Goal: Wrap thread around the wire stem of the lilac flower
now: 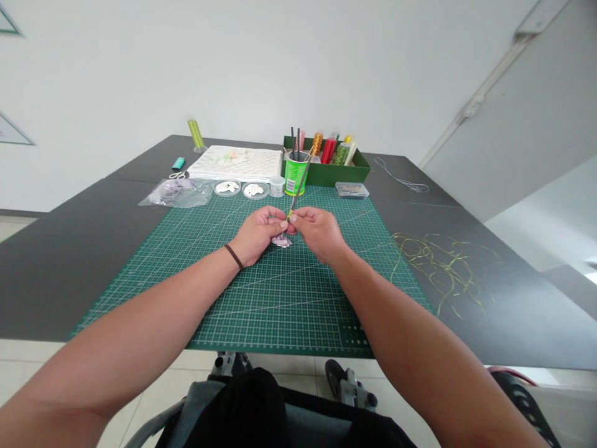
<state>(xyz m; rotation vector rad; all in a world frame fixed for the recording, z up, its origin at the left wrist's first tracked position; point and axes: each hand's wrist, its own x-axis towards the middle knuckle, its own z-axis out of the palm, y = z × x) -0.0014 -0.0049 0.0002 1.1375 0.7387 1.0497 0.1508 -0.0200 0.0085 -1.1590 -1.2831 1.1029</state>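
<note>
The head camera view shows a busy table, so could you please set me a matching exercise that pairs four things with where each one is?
Things:
1. green cup
2. loose yellow-green cord
3. clear plastic bag
4. left hand

Places:
A. above the cutting mat, brown band at the wrist
B. on the dark table, right of the mat
C. left of the round clear dishes
D. in front of the green box

Pairs: 1-D, 2-B, 3-C, 4-A
</note>
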